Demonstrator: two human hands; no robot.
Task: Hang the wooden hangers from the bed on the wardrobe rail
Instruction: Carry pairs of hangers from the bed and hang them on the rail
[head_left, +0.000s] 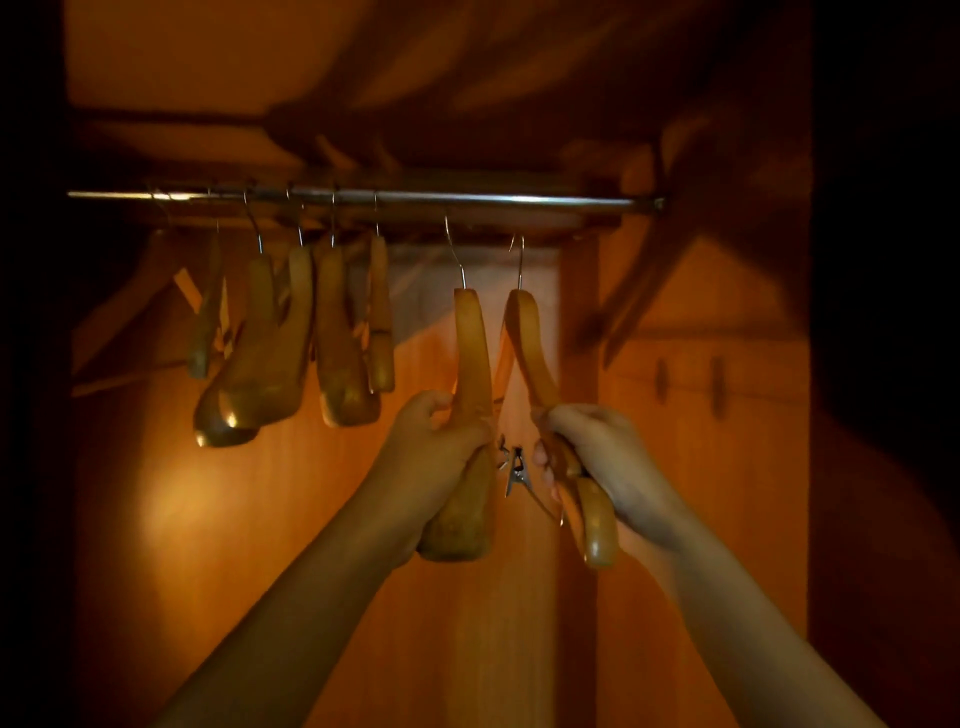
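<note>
A metal wardrobe rail (467, 198) runs across the top of the dim wooden wardrobe. Several wooden hangers (291, 332) hang from its left half. My left hand (434, 441) grips a wooden hanger (470, 353) whose wire hook reaches up to the rail. My right hand (597, 457) grips a second wooden hanger (535, 348); its hook sits just below the rail, not touching it. A metal clip (516, 470) dangles between my two hands.
The wardrobe's back panel (260, 519) is lit warm orange. A vertical wooden divider (576, 322) stands right of the held hangers. Two wooden pegs (717, 384) sit on the right panel. The rail's right end meets a bracket (658, 203).
</note>
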